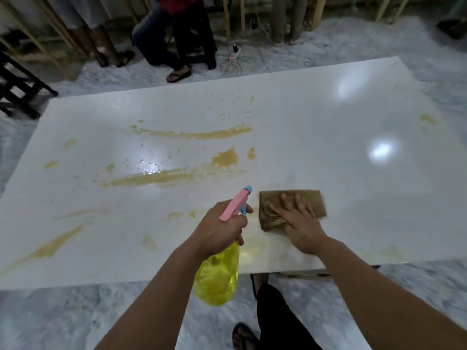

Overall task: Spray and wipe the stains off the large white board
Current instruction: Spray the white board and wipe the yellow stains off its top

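I see the board point(303, 127) glossy white, streaked and blotched with yellow-brown stains point(192, 134) across its left and middle. Spray bottle point(217, 271) is translucent yellow, its head pink with a light-blue nozzle and trigger. Cloth point(313, 200) is olive-brown. Floor point(75, 319) is grey-white marble mottling. Far side: a black stool point(202, 41), someone in a red top point(175, 2) and blue jeans.
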